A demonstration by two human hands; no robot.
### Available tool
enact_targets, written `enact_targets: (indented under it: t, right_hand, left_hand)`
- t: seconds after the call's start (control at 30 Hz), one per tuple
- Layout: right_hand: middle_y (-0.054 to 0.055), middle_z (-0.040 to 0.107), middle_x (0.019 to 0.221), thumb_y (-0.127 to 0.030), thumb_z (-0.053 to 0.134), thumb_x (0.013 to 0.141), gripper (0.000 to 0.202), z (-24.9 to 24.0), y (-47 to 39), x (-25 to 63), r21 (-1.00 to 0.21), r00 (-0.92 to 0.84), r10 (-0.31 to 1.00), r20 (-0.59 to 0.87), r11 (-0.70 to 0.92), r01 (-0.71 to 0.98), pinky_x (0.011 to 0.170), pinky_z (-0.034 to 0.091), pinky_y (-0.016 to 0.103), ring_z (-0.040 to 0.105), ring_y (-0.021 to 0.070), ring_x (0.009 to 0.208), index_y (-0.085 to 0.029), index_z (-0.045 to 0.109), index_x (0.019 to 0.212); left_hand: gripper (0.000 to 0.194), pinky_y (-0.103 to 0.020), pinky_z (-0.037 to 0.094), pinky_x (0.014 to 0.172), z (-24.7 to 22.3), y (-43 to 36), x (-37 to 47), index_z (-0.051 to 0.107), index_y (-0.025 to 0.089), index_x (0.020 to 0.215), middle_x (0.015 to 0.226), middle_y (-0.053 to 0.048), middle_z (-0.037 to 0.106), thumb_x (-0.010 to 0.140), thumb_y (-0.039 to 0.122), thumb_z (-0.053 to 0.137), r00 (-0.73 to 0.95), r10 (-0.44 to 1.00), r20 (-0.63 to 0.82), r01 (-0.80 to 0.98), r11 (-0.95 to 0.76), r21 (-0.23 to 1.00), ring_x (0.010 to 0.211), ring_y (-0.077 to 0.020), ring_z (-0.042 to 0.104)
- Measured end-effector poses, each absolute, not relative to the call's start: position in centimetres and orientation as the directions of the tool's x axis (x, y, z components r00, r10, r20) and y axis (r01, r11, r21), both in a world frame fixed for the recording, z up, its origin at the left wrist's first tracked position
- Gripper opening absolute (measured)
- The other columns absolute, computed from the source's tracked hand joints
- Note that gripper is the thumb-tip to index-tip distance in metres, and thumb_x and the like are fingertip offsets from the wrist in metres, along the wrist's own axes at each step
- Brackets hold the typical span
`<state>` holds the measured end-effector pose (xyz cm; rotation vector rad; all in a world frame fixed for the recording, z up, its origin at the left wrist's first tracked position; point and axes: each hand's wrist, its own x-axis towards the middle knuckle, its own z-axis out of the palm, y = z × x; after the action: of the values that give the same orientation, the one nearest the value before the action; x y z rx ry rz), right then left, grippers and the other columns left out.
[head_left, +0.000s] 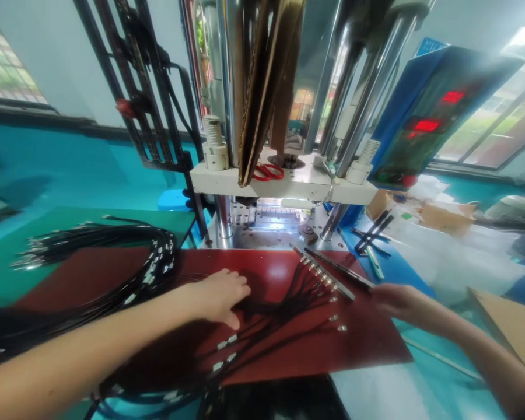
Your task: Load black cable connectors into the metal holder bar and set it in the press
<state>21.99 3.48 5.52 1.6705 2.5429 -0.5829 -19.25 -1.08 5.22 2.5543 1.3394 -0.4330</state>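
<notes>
Apparently pinching a long dark metal bar (343,270) with right grip (391,300), at right over glossy dark-red surface (367,344), with left grip (223,294) loosely spread near black silver-tipped cables (282,309), partly racked on grey metal strip (345,291), likely for spacing.

That head-worn camera looks forward and down, close over the red board (376,341), facing a press (301,186) at twelve o'clock.

A red-brown board (371,345) served as the work surface. A thick loop of black cables (163,252) lay across its left side, and a smaller bunch (280,309) fanned toward a metal strip (338,284).
</notes>
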Motion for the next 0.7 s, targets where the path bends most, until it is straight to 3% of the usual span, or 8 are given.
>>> enact_targets:
  t: [0.1, 0.23, 0.33, 0.5, 0.7]
  right_hand:
    - [0.009, 0.062, 0.104, -0.017, 0.048, 0.068, 0.034, 3.4, 4.1, 16.4, -0.203, -0.512, 0.818, -0.261, 0.472, 0.858, 0.078, 0.041, 0.029, 0.055, 0.0228, 0.096, -0.018, 0.057, 0.101]
    - [0.013, 0.061, 0.095, -0.004, 0.046, 0.06, 0.032, 2.2, 4.7, 13.8, -0.025, -0.417, 0.866, -0.276, 0.427, 0.904, 0.071, 0.038, 0.029, 0.057, 0.0247, 0.089, -0.014, 0.054, 0.09]
    - [0.01, 0.063, 0.086, -0.007, 0.047, 0.063, 0.023, 2.7, 5.7, 13.6, -0.036, -0.358, 0.892, -0.276, 0.363, 0.931, 0.059, 0.036, 0.027, 0.059, 0.0238, 0.078, -0.016, 0.053, 0.084]
    - [0.01, 0.063, 0.082, -0.017, 0.044, 0.074, 0.014, 4.9, 9.6, 12.6, -0.054, -0.253, 0.953, -0.167, 0.247, 0.967, 0.054, 0.031, 0.025, 0.057, 0.0216, 0.072, -0.017, 0.054, 0.084]
    - [0.004, 0.06, 0.075, -0.007, 0.043, 0.071, 0.016, 5.6, 14.7, 10.2, -0.105, -0.269, 0.963, -0.005, 0.267, 0.958, 0.054, 0.029, 0.025, 0.054, 0.0174, 0.07, -0.017, 0.054, 0.076]
  left_hand:
    - [0.03, -0.04, 0.041, 0.083, 2.4, -2.4, -18.3, 0.056, 0.016, 0.095, 0.098, -0.011, 0.06, 0.074, 0.038, 0.058, 0.571, 0.792, -0.219, 0.809, -0.588, -0.018, 0.093, -0.0266, 0.056]
    - [0.018, -0.034, 0.046, 0.068, 0.3, -2.6, -17.5, 0.052, 0.016, 0.091, 0.084, -0.008, 0.063, 0.085, 0.029, 0.041, 0.622, 0.765, -0.166, 0.769, -0.637, -0.051, 0.076, -0.0226, 0.061]
    - [0.018, -0.033, 0.047, 0.062, 0.2, -2.5, -17.3, 0.051, 0.016, 0.089, 0.082, -0.008, 0.063, 0.086, 0.026, 0.036, 0.649, 0.739, -0.18, 0.747, -0.664, -0.033, 0.073, -0.0223, 0.061]
    - [0.024, -0.032, 0.047, 0.066, 1.3, -2.2, -16.0, 0.049, 0.017, 0.09, 0.086, -0.008, 0.063, 0.089, 0.029, 0.029, 0.634, 0.757, -0.157, 0.772, -0.631, 0.075, 0.077, -0.0216, 0.062]
    - [0.027, -0.035, 0.049, 0.064, 2.3, -1.4, -14.7, 0.049, 0.017, 0.09, 0.084, -0.009, 0.064, 0.089, 0.032, 0.026, 0.574, 0.81, -0.123, 0.819, -0.565, 0.101, 0.075, -0.0242, 0.063]
